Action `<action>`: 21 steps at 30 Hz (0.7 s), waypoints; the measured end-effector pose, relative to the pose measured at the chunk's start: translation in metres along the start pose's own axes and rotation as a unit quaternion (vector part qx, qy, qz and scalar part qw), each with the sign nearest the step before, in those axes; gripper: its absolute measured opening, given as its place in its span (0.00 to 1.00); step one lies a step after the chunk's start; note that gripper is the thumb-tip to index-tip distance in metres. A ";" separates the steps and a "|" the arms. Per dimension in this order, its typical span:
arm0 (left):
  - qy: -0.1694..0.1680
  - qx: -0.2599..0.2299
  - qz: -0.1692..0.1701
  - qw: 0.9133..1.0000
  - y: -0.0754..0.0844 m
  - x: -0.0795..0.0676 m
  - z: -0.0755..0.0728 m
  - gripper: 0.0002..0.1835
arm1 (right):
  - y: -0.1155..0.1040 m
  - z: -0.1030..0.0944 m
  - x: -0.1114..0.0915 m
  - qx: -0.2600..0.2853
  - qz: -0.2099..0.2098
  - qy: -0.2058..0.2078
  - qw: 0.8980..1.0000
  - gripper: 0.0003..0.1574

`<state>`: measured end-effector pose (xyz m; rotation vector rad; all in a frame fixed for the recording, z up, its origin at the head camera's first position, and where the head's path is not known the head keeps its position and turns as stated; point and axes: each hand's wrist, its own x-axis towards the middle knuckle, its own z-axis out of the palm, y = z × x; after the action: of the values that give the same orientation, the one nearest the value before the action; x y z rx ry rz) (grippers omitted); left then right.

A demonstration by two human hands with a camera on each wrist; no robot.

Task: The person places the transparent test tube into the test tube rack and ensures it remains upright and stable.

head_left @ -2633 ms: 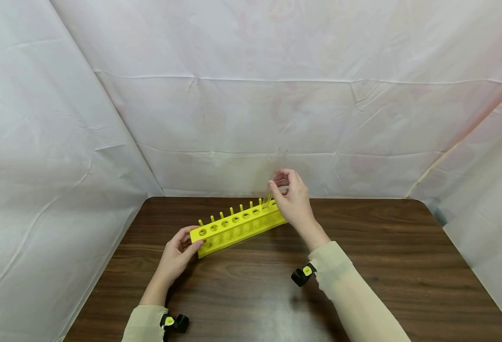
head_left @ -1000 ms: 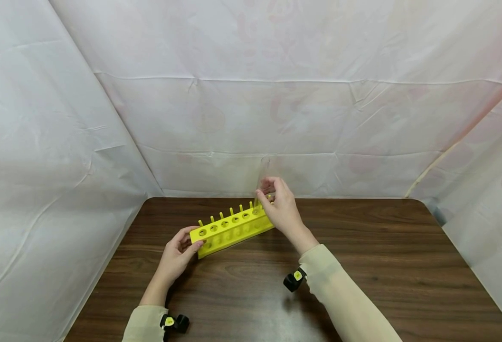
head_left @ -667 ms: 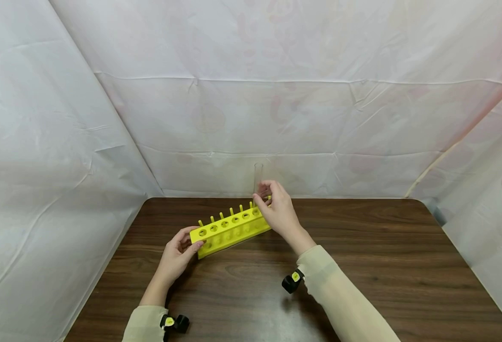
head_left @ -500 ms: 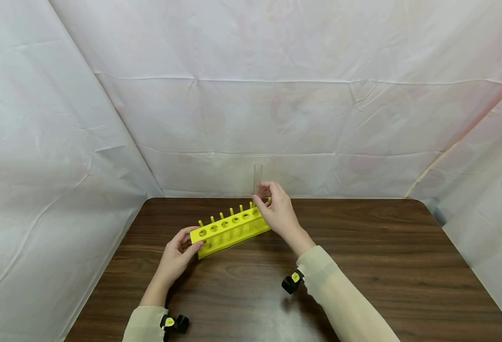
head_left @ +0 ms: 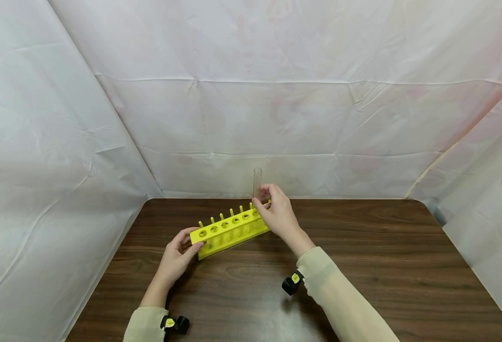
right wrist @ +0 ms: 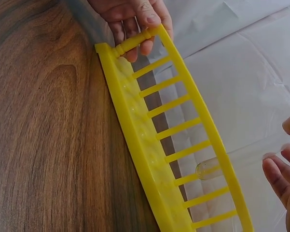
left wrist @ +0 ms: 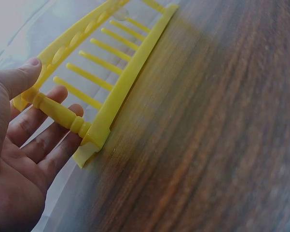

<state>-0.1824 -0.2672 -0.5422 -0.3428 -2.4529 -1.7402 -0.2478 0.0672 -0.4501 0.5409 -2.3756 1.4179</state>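
Note:
A yellow test tube rack (head_left: pixel 233 232) stands slanted on the table, its row of round holes on top and pegs along its back. My left hand (head_left: pixel 175 256) grips its left end; in the left wrist view the thumb is on the top plate and fingers lie behind the end post (left wrist: pixel 58 111). My right hand (head_left: pixel 279 213) pinches a clear glass test tube (head_left: pixel 257 180) over the right part of the rack. In the right wrist view, the tube's rounded bottom (right wrist: pixel 208 169) is through a hole in the top plate, above the base. My right hand hides the rack's right end in the head view.
The dark wood-grain table (head_left: pixel 362 266) extends around the rack. Pale plastic sheeting (head_left: pixel 251 114) hangs behind the table and on both sides. A black wrist camera (head_left: pixel 292 283) sits at my right wrist, another black camera (head_left: pixel 181 325) at my left.
My right hand has moved left and down with the test tube, which has gone from tilted to nearly upright and sunk lower. My left hand and the rack have stayed in place.

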 end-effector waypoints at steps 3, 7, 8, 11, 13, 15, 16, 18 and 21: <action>0.000 0.000 0.001 1.000 0.000 0.000 0.000 0.24 | 0.002 0.001 -0.001 0.000 0.000 -0.001 1.000 0.20; 0.000 0.001 0.003 1.000 0.000 -0.001 0.000 0.24 | 0.003 0.002 -0.001 -0.008 0.001 -0.003 1.000 0.19; 0.000 0.001 0.004 1.000 0.000 -0.001 0.000 0.24 | 0.004 0.003 -0.002 -0.011 0.002 -0.005 1.000 0.19; 0.001 0.002 0.004 1.000 0.000 -0.001 0.000 0.24 | 0.005 0.004 -0.002 -0.016 0.006 -0.010 1.000 0.18; 0.001 0.003 0.004 1.000 0.000 -0.001 0.000 0.24 | 0.006 0.005 -0.002 -0.018 0.008 -0.014 1.000 0.18; 0.001 0.003 0.005 1.000 0.000 -0.001 0.000 0.24 | 0.007 0.006 -0.003 -0.016 0.009 -0.018 1.000 0.17; 0.001 0.003 0.005 1.000 0.000 0.000 0.000 0.24 | 0.008 0.006 -0.003 -0.016 0.007 -0.018 1.000 0.17; 0.001 0.001 0.006 1.000 0.000 0.000 0.000 0.24 | 0.009 0.007 -0.003 -0.015 0.004 -0.019 1.000 0.17; -0.001 -0.001 0.006 1.000 0.000 0.000 -0.001 0.24 | 0.009 0.007 -0.004 -0.017 0.001 -0.020 1.000 0.16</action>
<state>-0.1823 -0.2679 -0.5419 -0.3589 -2.4451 -1.7383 -0.2491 0.0661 -0.4621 0.5635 -2.4278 1.3763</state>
